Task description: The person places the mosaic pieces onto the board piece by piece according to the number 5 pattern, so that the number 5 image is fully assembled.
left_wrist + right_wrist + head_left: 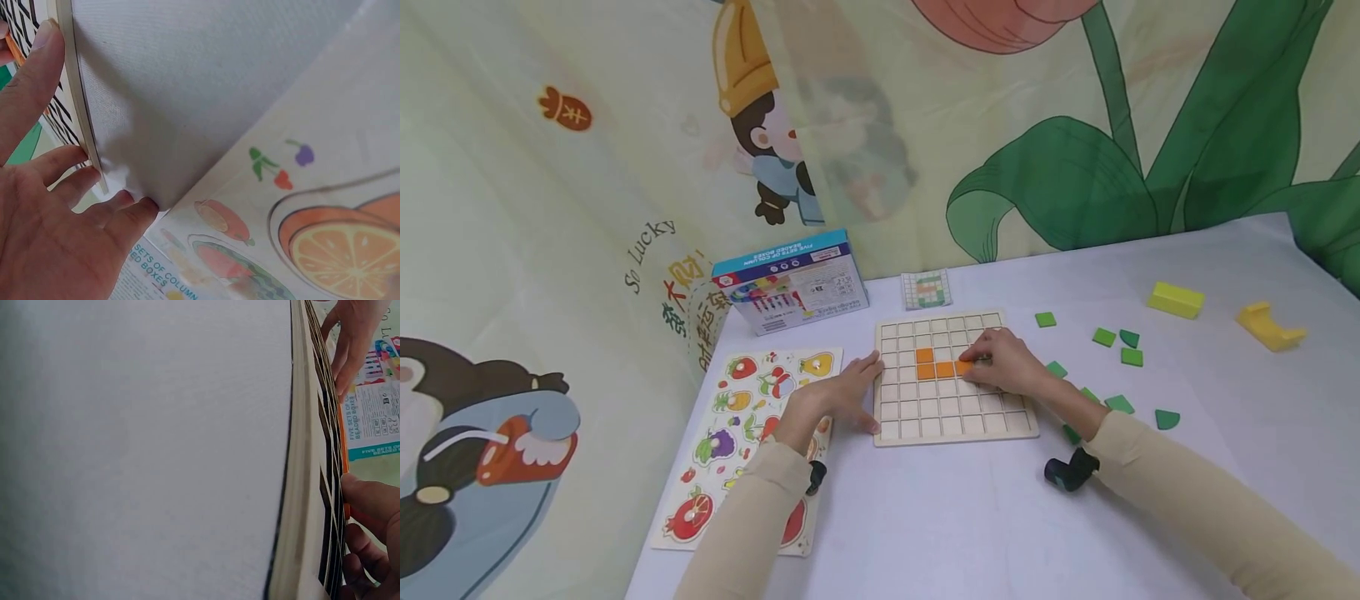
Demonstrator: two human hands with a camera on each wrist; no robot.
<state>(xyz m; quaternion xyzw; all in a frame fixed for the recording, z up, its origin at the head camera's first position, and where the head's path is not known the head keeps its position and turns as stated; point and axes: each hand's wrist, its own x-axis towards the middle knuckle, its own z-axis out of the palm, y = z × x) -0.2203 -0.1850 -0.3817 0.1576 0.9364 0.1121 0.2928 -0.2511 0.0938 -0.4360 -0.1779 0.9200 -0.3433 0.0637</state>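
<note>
A wooden grid board [906, 428] lies on the white table with several orange square tiles [927, 370] set in its cells. My left hand [847, 395] steadies the board's left edge, thumb and fingers spread along it. In the left wrist view, the thumb tip rests on the board's rim [76, 100]. Over the right half of the board, my right hand [1006, 360] pinches an orange square tile [962, 367] at the end of the orange row. Its thumb [369, 497] presses by the orange in the right wrist view, where much of the tile is hidden.
Several green pieces [1103, 337] lie scattered right of the board, some under the right forearm. Beyond them are a yellow block [1176, 300] and a yellow curved block [1270, 327]. A pattern card [927, 290], a box [790, 283] and a fruit puzzle board [737, 500] stand or lie around.
</note>
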